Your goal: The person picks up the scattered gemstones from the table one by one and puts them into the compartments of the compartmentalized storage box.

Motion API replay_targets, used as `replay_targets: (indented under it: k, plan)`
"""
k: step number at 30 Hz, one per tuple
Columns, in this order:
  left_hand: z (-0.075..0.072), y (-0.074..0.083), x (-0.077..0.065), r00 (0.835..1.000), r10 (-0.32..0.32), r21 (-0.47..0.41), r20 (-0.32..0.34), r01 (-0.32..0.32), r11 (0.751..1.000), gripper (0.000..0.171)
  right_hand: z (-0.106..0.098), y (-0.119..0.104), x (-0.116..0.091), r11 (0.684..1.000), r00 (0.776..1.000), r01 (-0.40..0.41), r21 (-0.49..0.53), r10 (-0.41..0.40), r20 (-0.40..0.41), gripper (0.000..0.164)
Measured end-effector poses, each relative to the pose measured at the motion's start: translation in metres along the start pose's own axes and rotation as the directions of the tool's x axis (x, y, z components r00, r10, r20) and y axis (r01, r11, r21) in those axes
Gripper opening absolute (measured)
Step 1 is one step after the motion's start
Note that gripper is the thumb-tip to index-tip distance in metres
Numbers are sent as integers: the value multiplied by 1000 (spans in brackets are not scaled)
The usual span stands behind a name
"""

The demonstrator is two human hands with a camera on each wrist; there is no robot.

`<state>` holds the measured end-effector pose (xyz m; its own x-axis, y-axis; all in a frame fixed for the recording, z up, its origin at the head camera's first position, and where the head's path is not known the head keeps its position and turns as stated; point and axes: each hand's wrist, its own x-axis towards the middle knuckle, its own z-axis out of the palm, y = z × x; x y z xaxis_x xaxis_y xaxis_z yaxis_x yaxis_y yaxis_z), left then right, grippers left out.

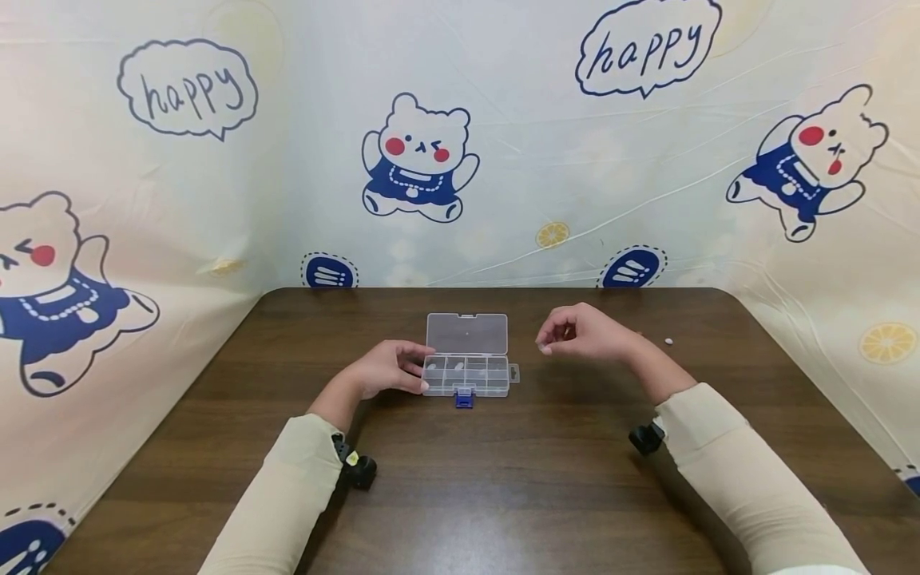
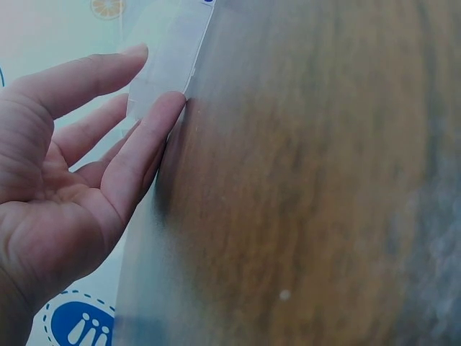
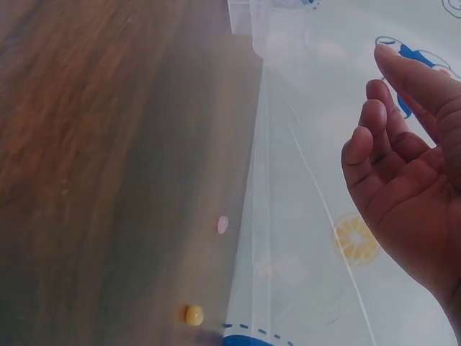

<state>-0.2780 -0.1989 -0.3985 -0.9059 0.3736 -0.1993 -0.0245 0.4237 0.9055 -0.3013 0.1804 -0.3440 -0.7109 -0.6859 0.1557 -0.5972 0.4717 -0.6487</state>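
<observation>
A clear plastic compartment box [image 1: 465, 390] lies on the table with its lid [image 1: 467, 334] raised at the back and a blue latch [image 1: 464, 399] at the front. Small whitish pieces [image 1: 458, 367] sit in several of its compartments. My left hand [image 1: 384, 369] holds the box's left end, thumb near the front corner and fingers toward the back; the left wrist view shows fingertips at the box's edge. To the right of the box, above the table, my right hand [image 1: 585, 331] pinches a small pale piece [image 1: 541, 346] between thumb and forefinger, mostly hidden by the fingertips.
Right of the box, on the brown table [image 1: 460, 479], lie a pale pink oval bead [image 3: 222, 225] and a yellow bead [image 3: 194, 315], close to the right forearm. A clear hanging tab [image 1: 513, 373] sticks out from the box's right end. Behind the table hangs a printed cloth [image 1: 517, 176].
</observation>
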Motion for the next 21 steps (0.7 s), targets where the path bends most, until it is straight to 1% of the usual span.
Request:
replay_targets:
  k: [5, 9, 14, 21]
  plan:
    - [0, 1, 0, 1000, 0, 0, 2, 0, 1000, 66, 1, -3, 8, 1000, 999, 5, -28, -4, 34, 10]
    - [0, 2, -1, 1000, -4, 1, 0, 4, 1000, 66, 3, -5, 16, 999, 998, -14, -29, 15, 58, 11]
    - [0, 3, -2, 1000, -7, 1, 1, 7, 1000, 66, 3, -10, 25, 999, 996, -38, -21, 40, 74, 8]
    - [0, 2, -2, 1000, -4, 14, 0, 4, 1000, 66, 4, -15, 36, 999, 996, -33, -22, 35, 88, 7]
